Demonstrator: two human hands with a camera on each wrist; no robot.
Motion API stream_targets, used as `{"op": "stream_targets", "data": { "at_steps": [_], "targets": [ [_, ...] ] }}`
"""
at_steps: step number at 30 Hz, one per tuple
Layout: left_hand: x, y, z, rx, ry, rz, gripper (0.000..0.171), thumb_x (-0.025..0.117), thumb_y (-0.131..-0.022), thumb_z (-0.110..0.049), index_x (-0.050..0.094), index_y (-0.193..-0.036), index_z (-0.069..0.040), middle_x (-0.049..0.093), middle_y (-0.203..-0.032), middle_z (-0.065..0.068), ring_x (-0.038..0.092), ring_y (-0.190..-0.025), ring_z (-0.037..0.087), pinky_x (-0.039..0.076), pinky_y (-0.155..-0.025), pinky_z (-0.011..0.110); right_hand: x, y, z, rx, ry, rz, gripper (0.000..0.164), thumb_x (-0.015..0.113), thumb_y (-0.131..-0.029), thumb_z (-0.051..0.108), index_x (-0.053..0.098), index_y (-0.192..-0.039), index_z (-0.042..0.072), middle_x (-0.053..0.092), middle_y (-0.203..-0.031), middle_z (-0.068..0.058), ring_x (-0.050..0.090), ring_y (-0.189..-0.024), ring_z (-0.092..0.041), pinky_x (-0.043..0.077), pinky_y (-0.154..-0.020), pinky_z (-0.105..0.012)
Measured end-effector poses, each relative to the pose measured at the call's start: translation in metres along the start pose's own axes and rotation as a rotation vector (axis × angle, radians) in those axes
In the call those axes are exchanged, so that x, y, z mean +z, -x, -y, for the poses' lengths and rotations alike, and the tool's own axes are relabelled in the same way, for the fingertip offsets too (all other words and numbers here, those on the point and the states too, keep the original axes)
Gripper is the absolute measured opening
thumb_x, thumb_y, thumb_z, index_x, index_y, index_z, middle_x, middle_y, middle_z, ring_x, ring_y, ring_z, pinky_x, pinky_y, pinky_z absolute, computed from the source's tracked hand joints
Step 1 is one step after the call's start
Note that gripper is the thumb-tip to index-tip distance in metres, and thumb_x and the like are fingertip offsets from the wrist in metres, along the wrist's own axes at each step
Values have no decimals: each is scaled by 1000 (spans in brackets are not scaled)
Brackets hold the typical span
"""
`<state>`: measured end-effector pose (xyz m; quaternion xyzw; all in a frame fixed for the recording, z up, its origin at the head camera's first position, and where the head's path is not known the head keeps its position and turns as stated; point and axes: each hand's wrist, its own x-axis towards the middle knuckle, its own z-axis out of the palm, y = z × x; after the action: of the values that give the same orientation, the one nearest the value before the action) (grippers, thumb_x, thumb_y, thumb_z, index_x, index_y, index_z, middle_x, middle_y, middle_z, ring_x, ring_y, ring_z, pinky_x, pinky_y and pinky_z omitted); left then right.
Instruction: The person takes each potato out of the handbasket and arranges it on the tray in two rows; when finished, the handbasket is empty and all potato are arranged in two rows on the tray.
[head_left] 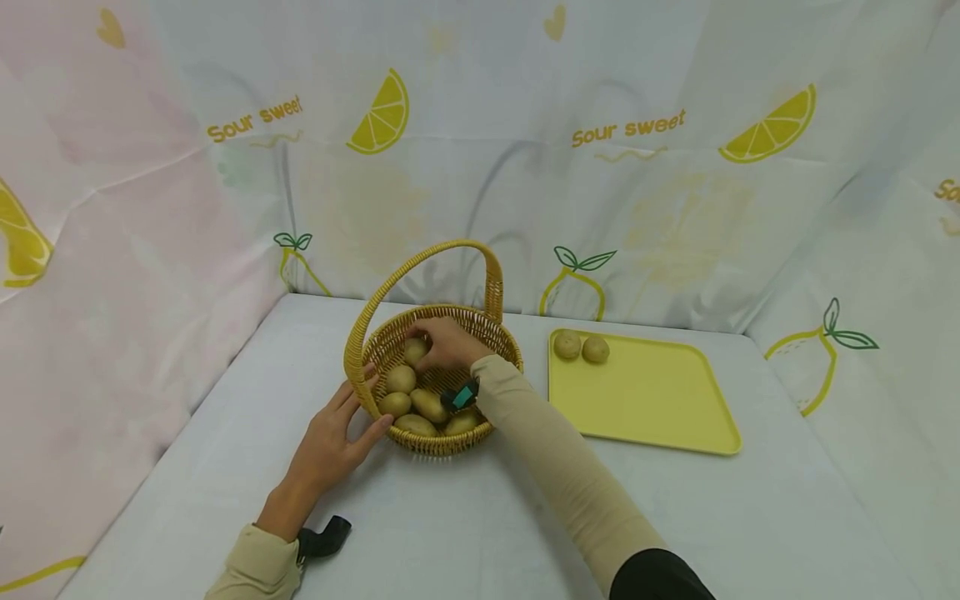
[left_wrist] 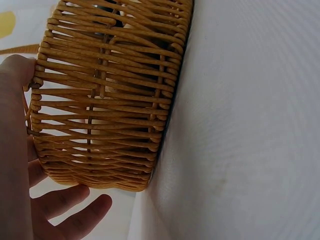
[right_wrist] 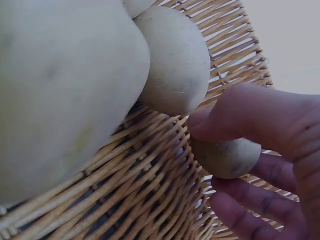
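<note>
A round wicker basket [head_left: 442,447] with a tall arched handle stands on the table, several potatoes [head_left: 401,379] lying inside. My right hand [head_left: 448,343] reaches into its far part and pinches one potato [right_wrist: 227,159] between thumb and fingers. Right beside that one, in the right wrist view, lies another potato [right_wrist: 175,60] against the woven wall. My left hand [head_left: 326,442] holds the basket's left side, thumb at the rim and fingers spread along the wall; the left wrist view shows the weave [left_wrist: 105,105] close up.
To the right of the basket lies a yellow tray [head_left: 652,400], with one potato [head_left: 567,344] and a second potato [head_left: 596,349] in its far left corner. A white cloth covers the table [head_left: 450,525]. Behind hangs a lemon-print curtain [head_left: 465,183].
</note>
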<state>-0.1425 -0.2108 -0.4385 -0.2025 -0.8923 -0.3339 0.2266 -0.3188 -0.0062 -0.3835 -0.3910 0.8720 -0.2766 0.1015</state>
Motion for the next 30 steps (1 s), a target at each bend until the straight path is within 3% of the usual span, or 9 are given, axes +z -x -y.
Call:
{"op": "stream_targets", "data": {
  "at_steps": [5,14,20,30],
  "targets": [
    [0,0,-1,-1,0,1,67,77,-96,-23,50,-154,-4,42,-161,13,42,-145,31,35,-116,34,-3,2,4,-7,-51,-56,50,86,-83,11,70,-130,7,70,-124,-8,63,-108,-20,51,-86,-27],
    [0,0,-1,6,1,2,67,78,-96,-22,49,-154,-3,41,-161,14,41,-146,32,35,-117,37,-4,7,9,37,-167,-79,54,87,-83,12,69,-133,8,68,-129,-7,64,-110,-19,53,-87,-26],
    [2,0,-1,6,-1,0,67,77,-96,-22,49,-154,-4,41,-161,13,43,-144,33,41,-111,49,-8,13,13,37,-290,-95,53,85,-84,5,68,-134,3,67,-132,-9,65,-111,-22,55,-86,-27],
    [1,0,-2,1,-3,1,67,77,-96,-22,49,-154,-4,42,-161,14,43,-143,34,42,-108,55,-17,16,14,1,-337,-120,53,87,-85,6,68,-134,2,68,-129,-8,65,-112,-20,54,-89,-28]
  ]
}}
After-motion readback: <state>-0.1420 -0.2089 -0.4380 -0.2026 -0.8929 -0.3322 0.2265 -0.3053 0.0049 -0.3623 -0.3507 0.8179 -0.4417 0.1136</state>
